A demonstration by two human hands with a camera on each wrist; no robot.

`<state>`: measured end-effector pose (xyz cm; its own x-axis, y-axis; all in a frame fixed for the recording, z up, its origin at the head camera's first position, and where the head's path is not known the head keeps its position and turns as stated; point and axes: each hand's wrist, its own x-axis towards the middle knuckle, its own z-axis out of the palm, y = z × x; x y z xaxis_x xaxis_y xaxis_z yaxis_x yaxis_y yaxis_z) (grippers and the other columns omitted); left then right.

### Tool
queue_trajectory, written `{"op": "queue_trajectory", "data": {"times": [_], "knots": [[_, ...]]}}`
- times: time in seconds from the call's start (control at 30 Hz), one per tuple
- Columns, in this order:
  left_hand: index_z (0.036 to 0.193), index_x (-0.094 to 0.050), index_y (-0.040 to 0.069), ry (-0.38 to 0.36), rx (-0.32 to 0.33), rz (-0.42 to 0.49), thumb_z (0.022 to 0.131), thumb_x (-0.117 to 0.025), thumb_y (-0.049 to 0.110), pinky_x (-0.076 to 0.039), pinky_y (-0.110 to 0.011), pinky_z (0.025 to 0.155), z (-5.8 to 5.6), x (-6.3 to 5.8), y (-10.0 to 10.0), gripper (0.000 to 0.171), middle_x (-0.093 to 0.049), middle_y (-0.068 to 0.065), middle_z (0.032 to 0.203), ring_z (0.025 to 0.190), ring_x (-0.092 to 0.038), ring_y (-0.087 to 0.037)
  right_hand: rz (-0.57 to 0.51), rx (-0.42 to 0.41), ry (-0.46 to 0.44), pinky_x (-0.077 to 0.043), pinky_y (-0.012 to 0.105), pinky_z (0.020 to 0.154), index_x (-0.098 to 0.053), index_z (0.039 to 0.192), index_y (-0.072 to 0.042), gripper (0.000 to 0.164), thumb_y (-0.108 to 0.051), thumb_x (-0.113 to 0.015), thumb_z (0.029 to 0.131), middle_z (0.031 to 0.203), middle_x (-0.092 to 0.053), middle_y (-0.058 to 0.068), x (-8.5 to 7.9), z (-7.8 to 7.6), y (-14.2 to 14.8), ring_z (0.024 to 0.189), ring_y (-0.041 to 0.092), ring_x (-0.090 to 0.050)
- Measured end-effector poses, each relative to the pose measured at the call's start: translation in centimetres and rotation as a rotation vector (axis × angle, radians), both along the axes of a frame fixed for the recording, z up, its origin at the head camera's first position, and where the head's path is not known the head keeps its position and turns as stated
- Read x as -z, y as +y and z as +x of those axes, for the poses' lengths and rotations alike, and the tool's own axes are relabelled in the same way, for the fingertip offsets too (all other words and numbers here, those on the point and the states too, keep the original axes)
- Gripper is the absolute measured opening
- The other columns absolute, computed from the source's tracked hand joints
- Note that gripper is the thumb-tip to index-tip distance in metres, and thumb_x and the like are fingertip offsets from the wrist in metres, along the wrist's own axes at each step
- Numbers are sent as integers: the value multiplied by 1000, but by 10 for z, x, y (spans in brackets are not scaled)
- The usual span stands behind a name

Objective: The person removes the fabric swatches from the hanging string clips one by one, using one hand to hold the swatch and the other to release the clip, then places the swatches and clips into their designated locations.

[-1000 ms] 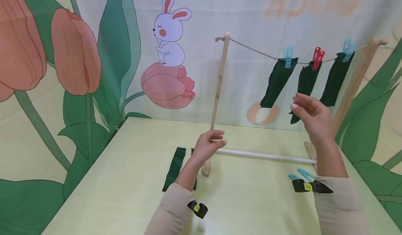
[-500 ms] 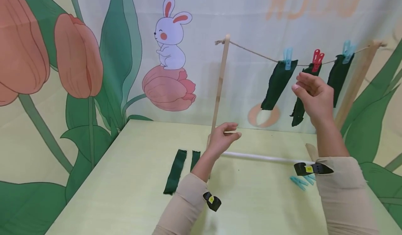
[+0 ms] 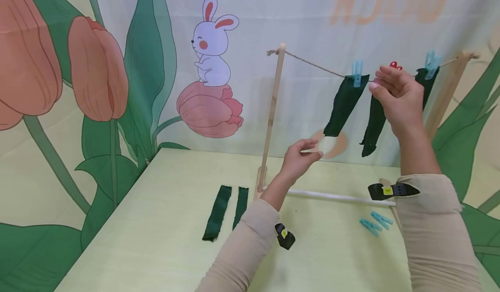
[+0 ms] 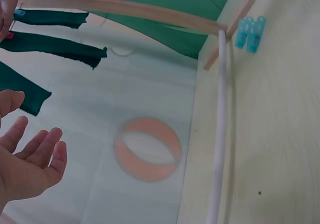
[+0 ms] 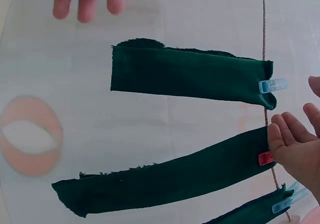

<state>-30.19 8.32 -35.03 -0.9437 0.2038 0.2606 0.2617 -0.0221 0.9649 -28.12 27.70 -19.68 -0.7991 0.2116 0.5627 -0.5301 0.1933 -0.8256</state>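
Three dark green cloth strips hang from a thin rope (image 3: 316, 64). A blue clothespin (image 3: 357, 73) holds the left strip (image 3: 343, 107), and another blue one (image 3: 431, 65) the right strip (image 3: 426, 83). On the middle strip (image 5: 175, 176) sits a red clothespin (image 5: 266, 158), largely hidden in the head view behind my right hand (image 3: 400, 94). That hand is beside the red clothespin, fingers loosely extended and thumb apart, gripping nothing; whether its fingertips touch the cloth I cannot tell. Lower down, my left hand (image 3: 300, 159) hovers below the left strip with relaxed fingers and holds nothing.
Wooden posts, left (image 3: 272, 114) and right (image 3: 449, 92), carry the rope; a white rod (image 3: 336, 195) joins their bases. Two blue clothespins (image 4: 250, 33) lie near the right base. Two green strips (image 3: 217, 214) lie on the table (image 3: 136, 240) left of the rack.
My right hand has risen from the middle strip's lower part to the red clothespin's height. My left hand has moved right and up, away from the left post.
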Motion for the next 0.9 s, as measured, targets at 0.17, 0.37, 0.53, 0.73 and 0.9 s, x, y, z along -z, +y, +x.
{"op": "queue_trajectory", "data": {"times": [0.17, 0.37, 0.53, 0.73, 0.9], "knots": [[123, -60, 16, 2, 3, 19, 83, -71, 15, -49, -26, 74, -6, -11, 15, 42, -57, 6, 114, 92, -59, -8, 31, -39, -4, -40, 22, 92, -55, 129, -11, 46, -14, -68, 85, 130, -52, 6, -7, -5, -3, 120, 20, -47], [134, -48, 20, -39, -3, -5, 84, -70, 19, -49, -30, 81, -14, -21, 24, 55, -48, -1, 133, 106, -56, -13, 102, -8, -58, -37, 25, 97, -50, 134, -13, 50, -18, -65, 87, 137, -46, 5, -10, -14, -7, 125, 17, -41], [138, -42, 18, -79, 45, 69, 85, -68, 14, -47, -32, 86, -18, -25, 30, 59, -44, -4, 137, 108, -56, -16, 118, 11, -89, -35, 27, 99, -48, 136, -14, 50, -19, -64, 88, 138, -45, 4, -14, -19, -10, 126, 17, -39], [135, -46, 11, -56, 84, 173, 84, -69, 6, -48, -26, 83, -19, -27, 40, 56, -57, -4, 118, 97, -61, -10, 105, 5, -148, -34, 28, 100, -47, 136, -14, 51, -19, -64, 88, 137, -45, 5, -22, -21, -12, 122, 18, -43], [117, -61, 6, -17, 7, 164, 81, -71, 3, -49, -22, 74, -17, -26, 43, 38, -63, 0, 91, 81, -61, -8, 140, 29, -193, -40, 25, 93, -47, 135, -15, 52, -23, -65, 87, 134, -48, 7, -24, -23, -12, 109, 15, -49]]}}
